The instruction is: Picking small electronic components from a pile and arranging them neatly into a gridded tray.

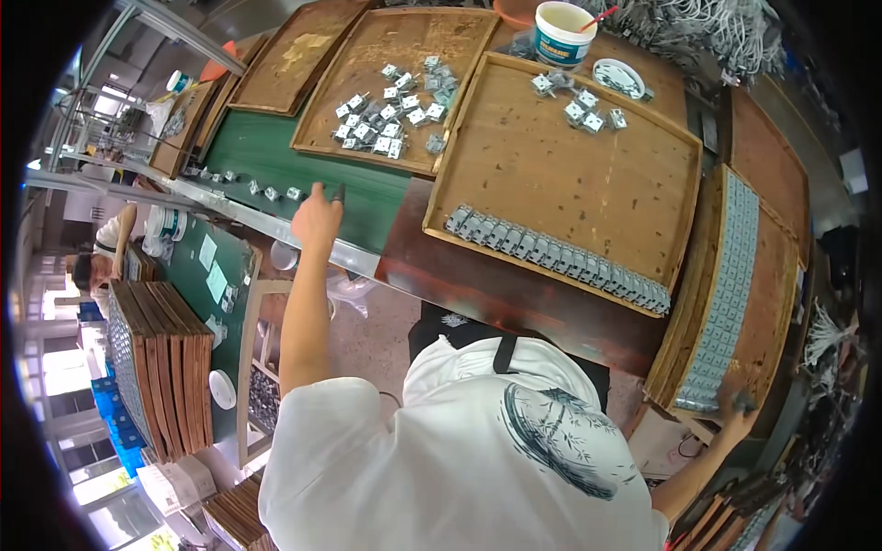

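Note:
My left hand [317, 219] reaches over the green conveyor belt [358, 213] with its fingers apart, and a dark covering or small dark piece shows at one fingertip. Left of it, several small metal parts [271, 193] lie in a line along the belt. At the far right my right hand [739, 421] is closed at the near end of a stacked wooden tray [767, 317]. A small grey part [745, 400] shows at its fingertips, partly blurred. Beside that hand, tight rows of grey parts [721, 303] fill the tray's left side.
In front, a wooden tray [560, 174] holds a row of metal parts [551, 257] and a few loose ones. Another tray [317, 101] carries a loose heap. A white bucket [562, 37] and a round dish [618, 79] stand behind. A person [110, 243] is at the left, beyond stacked trays [161, 367].

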A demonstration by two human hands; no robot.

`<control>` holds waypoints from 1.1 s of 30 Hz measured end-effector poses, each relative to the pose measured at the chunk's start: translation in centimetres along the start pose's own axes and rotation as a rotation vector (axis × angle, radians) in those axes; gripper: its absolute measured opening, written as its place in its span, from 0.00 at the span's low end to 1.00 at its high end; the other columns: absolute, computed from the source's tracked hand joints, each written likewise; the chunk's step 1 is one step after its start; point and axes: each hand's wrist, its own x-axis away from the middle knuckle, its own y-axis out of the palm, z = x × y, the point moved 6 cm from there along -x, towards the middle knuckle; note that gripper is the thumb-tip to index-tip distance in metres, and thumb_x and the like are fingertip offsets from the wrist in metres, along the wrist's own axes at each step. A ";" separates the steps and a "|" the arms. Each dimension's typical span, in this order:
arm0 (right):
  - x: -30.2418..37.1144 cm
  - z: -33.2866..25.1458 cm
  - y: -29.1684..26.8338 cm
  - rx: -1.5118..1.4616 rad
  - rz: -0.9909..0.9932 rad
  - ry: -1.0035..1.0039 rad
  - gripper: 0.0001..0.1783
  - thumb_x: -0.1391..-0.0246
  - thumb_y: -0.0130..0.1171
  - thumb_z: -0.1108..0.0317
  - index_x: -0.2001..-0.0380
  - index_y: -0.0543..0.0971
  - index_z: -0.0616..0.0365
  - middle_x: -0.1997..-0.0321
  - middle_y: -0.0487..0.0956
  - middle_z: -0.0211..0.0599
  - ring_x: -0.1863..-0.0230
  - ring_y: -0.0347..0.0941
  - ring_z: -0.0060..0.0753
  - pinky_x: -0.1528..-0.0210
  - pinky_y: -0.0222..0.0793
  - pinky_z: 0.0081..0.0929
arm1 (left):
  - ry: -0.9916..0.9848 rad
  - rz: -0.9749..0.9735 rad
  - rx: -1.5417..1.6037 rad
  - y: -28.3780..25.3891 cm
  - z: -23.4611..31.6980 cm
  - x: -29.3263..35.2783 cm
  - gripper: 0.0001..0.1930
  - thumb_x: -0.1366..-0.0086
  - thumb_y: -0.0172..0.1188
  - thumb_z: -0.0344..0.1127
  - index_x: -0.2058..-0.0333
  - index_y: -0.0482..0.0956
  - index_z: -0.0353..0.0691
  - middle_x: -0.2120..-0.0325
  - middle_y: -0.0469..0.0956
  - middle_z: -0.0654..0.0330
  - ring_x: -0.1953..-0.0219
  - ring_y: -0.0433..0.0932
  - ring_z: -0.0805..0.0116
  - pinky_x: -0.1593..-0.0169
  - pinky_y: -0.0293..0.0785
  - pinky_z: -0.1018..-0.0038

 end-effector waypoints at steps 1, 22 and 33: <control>1.2 -2.7 1.1 0.001 -0.001 0.000 0.18 0.41 0.56 0.65 0.49 0.73 0.63 0.51 0.75 0.41 0.52 0.72 0.34 0.53 0.70 0.32 | -0.077 -0.040 -0.025 1.0 -1.6 -1.0 0.22 0.44 0.57 0.45 0.51 0.76 0.44 0.63 0.82 0.46 0.58 0.80 0.43 0.55 0.75 0.54; 21.8 -30.9 21.5 -0.404 -0.944 -0.395 0.16 0.46 0.65 0.70 0.56 0.76 0.62 0.63 0.80 0.38 0.65 0.77 0.30 0.66 0.76 0.29 | 0.535 -0.903 1.750 -5.4 22.8 18.2 0.19 0.43 0.65 0.22 0.51 0.78 0.35 0.52 0.74 0.63 0.48 0.73 0.70 0.43 0.69 0.73; 22.7 -33.7 18.8 -0.058 -0.571 -1.069 0.14 0.60 0.67 0.73 0.69 0.74 0.63 0.68 0.73 0.43 0.70 0.73 0.51 0.70 0.70 0.39 | 0.784 -0.877 1.562 -7.4 27.0 23.2 0.18 0.38 0.59 0.21 0.49 0.75 0.31 0.51 0.71 0.60 0.50 0.73 0.70 0.48 0.72 0.75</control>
